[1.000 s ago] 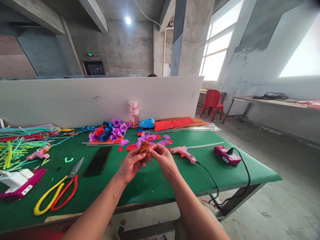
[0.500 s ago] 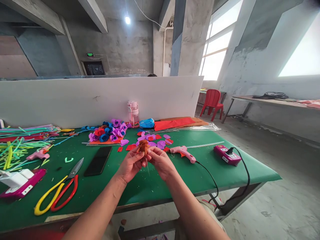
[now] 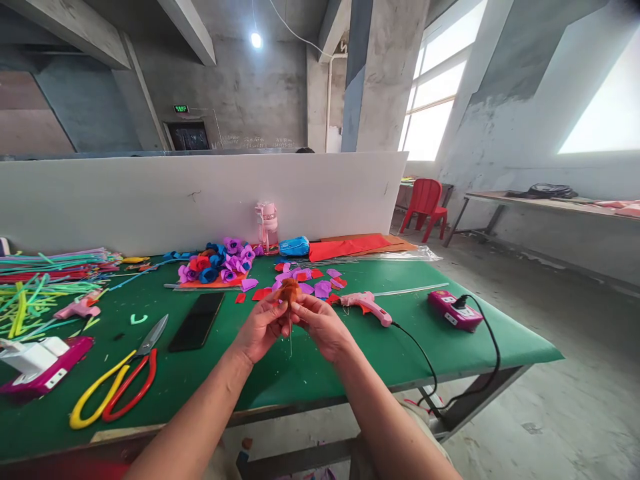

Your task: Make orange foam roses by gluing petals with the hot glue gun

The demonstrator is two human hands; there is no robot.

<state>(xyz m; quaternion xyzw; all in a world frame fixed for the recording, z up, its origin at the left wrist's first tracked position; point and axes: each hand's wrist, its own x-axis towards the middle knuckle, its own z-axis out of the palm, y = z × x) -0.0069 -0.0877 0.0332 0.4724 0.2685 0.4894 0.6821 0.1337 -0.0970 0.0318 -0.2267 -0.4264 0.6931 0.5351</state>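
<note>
Both hands meet over the middle of the green table (image 3: 280, 387). Between their fingertips is a small brown paper flower (image 3: 289, 291) with a thin stem pointing down. My left hand (image 3: 263, 325) pinches it from the left, fingers closed. From the right, my right hand (image 3: 319, 322) presses its thumb and fingers on the same flower. Loose purple petals (image 3: 323, 289) and red petals (image 3: 262, 294) lie just behind the hands. A pink glue gun (image 3: 367, 307) rests to their right.
Left of the hands are a black phone (image 3: 197, 323), open scissors (image 3: 137, 360) and a pile of paper flowers (image 3: 220, 261). A power strip (image 3: 454, 311) with a cable sits at the right. A white partition (image 3: 200, 193) and pink bottle (image 3: 267, 223) stand behind.
The brown flower has turned slightly, and its stem now hangs nearly straight down. My right fingers have shifted a little to the left around it.
</note>
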